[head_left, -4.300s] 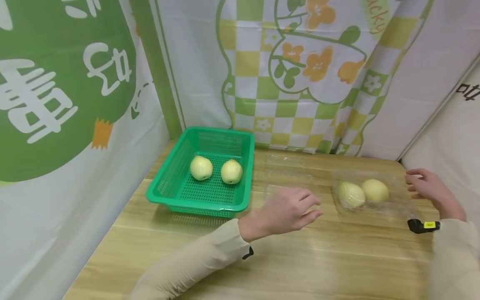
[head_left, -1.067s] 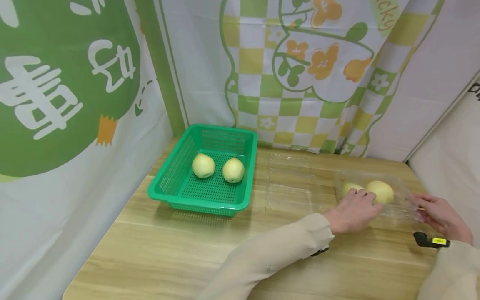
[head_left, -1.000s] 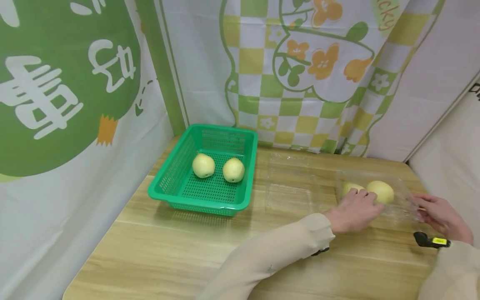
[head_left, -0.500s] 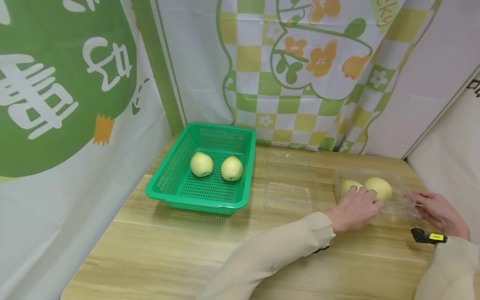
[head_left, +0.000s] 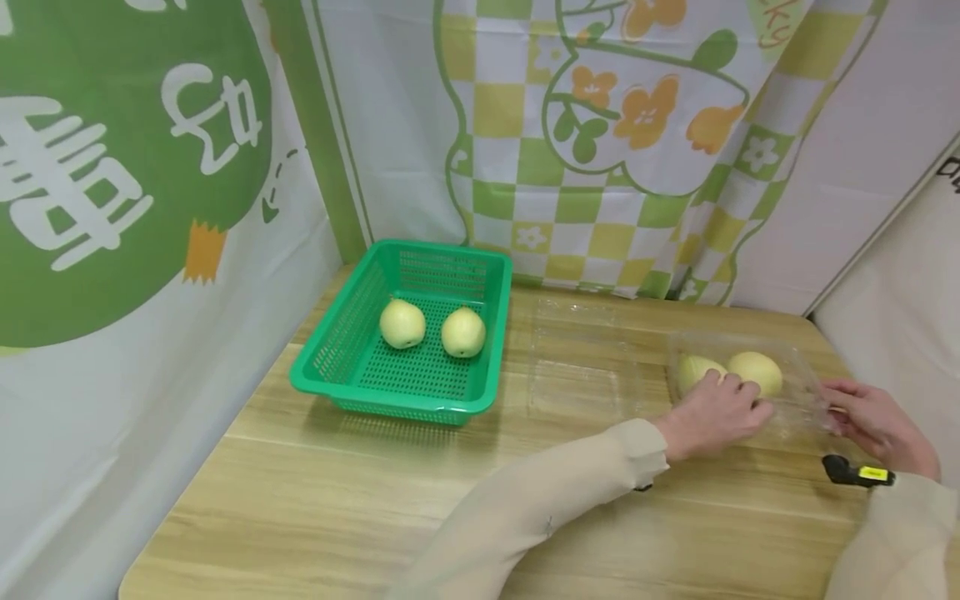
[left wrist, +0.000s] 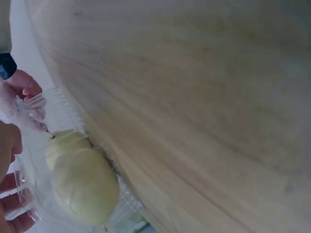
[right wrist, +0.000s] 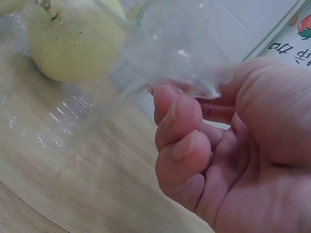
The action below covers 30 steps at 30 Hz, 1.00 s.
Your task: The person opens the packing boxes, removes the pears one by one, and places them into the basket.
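Clear plastic box (head_left: pixel 797 385): on the wooden tabletop (head_left: pixel 337 508), with a left pear (head_left: pixel 694 372) and a right pear (head_left: pixel 757 370) side by side inside it
Left hand (head_left: pixel 716 417): at the box's near side, thumb and fingers clamped on its rim; whether a fingertip touches a pear I cannot tell
Right hand (head_left: pixel 879 423): at the box's right end, thumb and curled fingers pinching the thin plastic edge
Black wrist device (head_left: pixel 855 472): yellow-labelled, at the right cuff, near the box's right end
Second clear container (head_left: pixel 576 392): just left of the box
Green perforated basket (head_left: pixel 390 397): farther left of the box, holding two pale-yellow pears (head_left: pixel 402 324)
Checked floral curtain (head_left: pixel 562 200): hanging behind the box
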Available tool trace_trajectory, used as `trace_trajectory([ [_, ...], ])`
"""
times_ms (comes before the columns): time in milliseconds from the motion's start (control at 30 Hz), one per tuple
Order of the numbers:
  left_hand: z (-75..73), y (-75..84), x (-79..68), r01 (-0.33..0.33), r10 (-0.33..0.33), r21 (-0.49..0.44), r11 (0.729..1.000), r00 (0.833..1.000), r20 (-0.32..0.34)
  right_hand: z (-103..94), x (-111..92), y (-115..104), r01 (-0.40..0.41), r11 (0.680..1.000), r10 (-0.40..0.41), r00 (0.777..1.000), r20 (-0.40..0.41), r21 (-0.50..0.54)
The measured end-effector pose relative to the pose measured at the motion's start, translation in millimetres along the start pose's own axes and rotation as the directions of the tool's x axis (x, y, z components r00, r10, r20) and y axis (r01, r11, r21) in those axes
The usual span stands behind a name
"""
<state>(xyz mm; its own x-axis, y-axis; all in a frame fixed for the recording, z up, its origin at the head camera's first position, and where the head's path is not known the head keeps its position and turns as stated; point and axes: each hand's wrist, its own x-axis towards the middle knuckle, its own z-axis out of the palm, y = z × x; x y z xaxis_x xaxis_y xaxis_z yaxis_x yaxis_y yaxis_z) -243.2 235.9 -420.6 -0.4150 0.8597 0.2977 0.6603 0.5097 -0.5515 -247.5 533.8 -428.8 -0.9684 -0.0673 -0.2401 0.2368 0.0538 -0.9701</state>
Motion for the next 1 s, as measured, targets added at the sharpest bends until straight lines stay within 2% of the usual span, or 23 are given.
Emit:
trace_trajectory([
  [133, 7.3, 2.0, 3.1, 0.031, -0.026, 0.040, 0.999, 0.994, -0.102, 0.1, 0.0, 0.9, 0.002, 1.000, -0.002, 1.000, 0.005, -0.008],
  [233, 7.9, 4.3, 5.4, 0.057, -0.050, 0.046, 0.997, 0.989, -0.136, -0.8, -0.3, 2.6, 0.019, 1.000, -0.019, 1.000, 0.023, 0.013],
  [400, 4.6, 8.3, 7.0, 0.077, -0.073, 0.043, 0.996, 0.993, -0.092, -2.4, -3.1, 3.9, 0.026, 0.998, -0.030, 0.997, 0.067, 0.057],
  [600, 5.0, 12.3, 9.5, 0.118, -0.117, 0.021, 0.993, 0.991, -0.068, -2.7, -2.3, 4.2, 0.011, 0.999, -0.014, 0.997, 0.077, 0.040],
  [800, 2.6, 11.9, 12.8, 0.102, -0.102, 0.003, 0.995, 0.994, 0.050, -3.7, -3.2, 6.2, -0.002, 1.000, 0.001, 0.993, 0.119, 0.007],
  [1000, 0.0, 10.4, 14.4, 0.101, -0.100, -0.007, 0.995, 0.991, 0.089, -7.2, -5.4, 7.8, 0.008, 1.000, -0.012, 0.985, 0.170, 0.025],
])
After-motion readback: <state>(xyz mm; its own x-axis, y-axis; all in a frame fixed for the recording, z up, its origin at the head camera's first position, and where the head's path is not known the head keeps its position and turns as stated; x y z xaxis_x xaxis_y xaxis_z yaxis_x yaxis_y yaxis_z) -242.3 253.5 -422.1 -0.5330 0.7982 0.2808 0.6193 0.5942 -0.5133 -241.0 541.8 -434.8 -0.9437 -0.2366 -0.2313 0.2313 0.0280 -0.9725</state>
